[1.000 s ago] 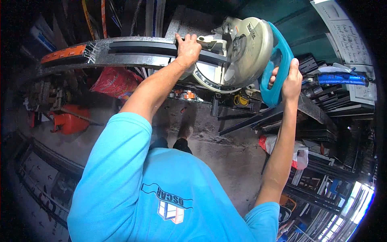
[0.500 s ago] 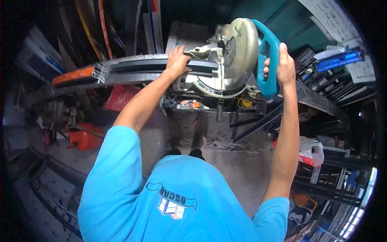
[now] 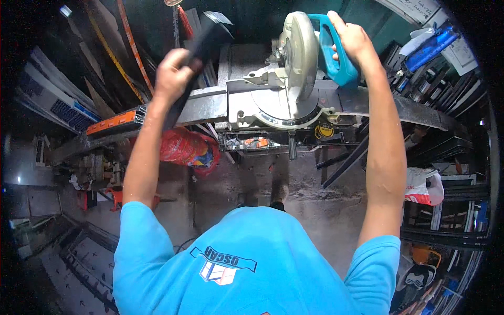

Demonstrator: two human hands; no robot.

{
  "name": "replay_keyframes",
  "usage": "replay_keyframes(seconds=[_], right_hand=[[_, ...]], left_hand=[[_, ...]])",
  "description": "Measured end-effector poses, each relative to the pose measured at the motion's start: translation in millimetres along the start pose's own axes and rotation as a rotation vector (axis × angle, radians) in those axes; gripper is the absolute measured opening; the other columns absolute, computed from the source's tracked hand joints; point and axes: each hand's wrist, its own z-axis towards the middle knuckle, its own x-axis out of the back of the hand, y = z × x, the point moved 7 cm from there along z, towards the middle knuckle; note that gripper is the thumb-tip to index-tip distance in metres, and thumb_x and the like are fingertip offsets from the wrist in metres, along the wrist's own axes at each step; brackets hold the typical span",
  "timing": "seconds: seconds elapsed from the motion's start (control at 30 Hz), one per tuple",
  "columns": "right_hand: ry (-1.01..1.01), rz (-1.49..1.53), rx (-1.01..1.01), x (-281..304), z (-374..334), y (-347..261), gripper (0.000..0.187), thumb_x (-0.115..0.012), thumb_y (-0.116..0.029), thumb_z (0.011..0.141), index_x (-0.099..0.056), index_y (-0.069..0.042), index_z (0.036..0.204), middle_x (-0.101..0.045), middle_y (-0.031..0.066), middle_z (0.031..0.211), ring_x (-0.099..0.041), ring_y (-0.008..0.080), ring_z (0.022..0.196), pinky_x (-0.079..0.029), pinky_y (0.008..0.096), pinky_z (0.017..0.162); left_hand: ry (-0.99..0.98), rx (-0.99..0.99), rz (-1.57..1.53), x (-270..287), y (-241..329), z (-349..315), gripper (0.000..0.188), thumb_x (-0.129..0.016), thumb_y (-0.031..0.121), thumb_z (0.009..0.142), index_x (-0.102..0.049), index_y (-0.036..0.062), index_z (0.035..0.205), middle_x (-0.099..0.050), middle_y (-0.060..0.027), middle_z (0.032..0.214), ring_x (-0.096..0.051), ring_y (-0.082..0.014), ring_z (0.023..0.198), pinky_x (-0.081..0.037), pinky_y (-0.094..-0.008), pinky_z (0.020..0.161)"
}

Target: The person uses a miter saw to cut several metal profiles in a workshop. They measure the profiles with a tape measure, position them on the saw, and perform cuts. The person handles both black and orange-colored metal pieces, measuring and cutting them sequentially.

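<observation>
I can see the dark bar [image 3: 206, 50] held up in the air over the bench, left of the saw, slanting with its pale upper end away from the person and slightly blurred. The left hand [image 3: 174, 75] is closed around it near the middle. Well apart from that, the right hand [image 3: 354, 41] has its fingers wrapped around the teal handle [image 3: 344, 76] of the mitre saw [image 3: 300, 55], whose pale guard stands over the round base plate [image 3: 273, 107]. The long grey bench [image 3: 206, 107] runs off to both sides, with an orange block [image 3: 111, 124] lying on its left part. Just under the saw's front edge there's a yellow-and-black tape measure [image 3: 324, 130]; lower and further left, a bulging red bag [image 3: 186, 149]. Long strips [image 3: 137, 50] lean behind the bench on the left, and a white-and-red bag [image 3: 422, 185] sits over on the right
</observation>
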Motion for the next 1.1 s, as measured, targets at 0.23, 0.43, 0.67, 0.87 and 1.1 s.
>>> replay_keyframes(seconds=[0.23, 0.43, 0.67, 0.87, 1.1], right_hand=[[0.103, -0.293, 0.09, 22.0, 42.4, -27.1, 0.075, -0.044, -0.063, 0.1, -0.073, 0.006, 0.088, -0.069, 0.0324, 0.091, -0.069, 0.0372, 0.085, -0.05, 0.0456, 0.085], [0.113, -0.294, 0.135, 25.6, 66.1, -29.0, 0.073, -0.045, -0.061, 0.099, -0.073, 0.005, 0.093, -0.068, 0.0346, 0.095, -0.068, 0.0422, 0.097, -0.049, 0.046, 0.091], [0.081, -0.315, 0.146, 20.5, 45.5, -52.6, 0.074, -0.042, -0.063, 0.1, -0.074, 0.005, 0.098, -0.068, 0.0342, 0.102, -0.067, 0.0433, 0.103, -0.048, 0.0451, 0.095], [0.029, -0.241, 0.175, 15.7, 41.7, -55.3, 0.074, -0.042, -0.064, 0.1, -0.076, 0.003, 0.098, -0.07, 0.0313, 0.101, -0.067, 0.0407, 0.1, -0.048, 0.0439, 0.094], [0.018, -0.238, 0.194, 20.6, 44.0, -48.6, 0.072, -0.042, -0.062, 0.101, -0.077, 0.0, 0.098, -0.071, 0.0286, 0.101, -0.068, 0.0382, 0.098, -0.048, 0.0431, 0.094]], left_hand=[[0.593, 0.633, 0.07, 74.0, -125.5, -25.3, 0.036, -0.076, 0.024, 0.084, -0.067, -0.0077, 0.098, -0.073, -0.0178, 0.096, -0.068, -0.0263, 0.086, -0.053, -0.0401, 0.079], [0.799, 1.264, -0.356, -30.9, -227.2, -147.3, 0.044, -0.068, 0.014, 0.085, -0.056, -0.0095, 0.12, -0.066, -0.0233, 0.115, -0.07, -0.036, 0.097, -0.059, -0.0506, 0.085], [0.684, 1.526, -0.386, -58.9, -244.7, -200.4, 0.056, -0.075, 0.036, 0.09, -0.056, -0.0088, 0.117, -0.06, -0.0146, 0.087, -0.063, -0.0272, 0.072, -0.064, -0.0534, 0.07], [0.299, 1.262, 0.428, -37.6, -183.2, -208.1, 0.053, -0.076, 0.039, 0.086, -0.066, -0.0069, 0.111, -0.063, -0.0169, 0.09, -0.062, -0.0329, 0.09, -0.051, -0.046, 0.087], [-0.381, 0.084, 0.617, -163.4, -30.8, -104.3, 0.054, -0.089, 0.04, 0.066, -0.074, 0.0202, 0.114, -0.041, -0.0194, 0.152, -0.029, -0.0421, 0.146, -0.019, -0.0677, 0.117]])
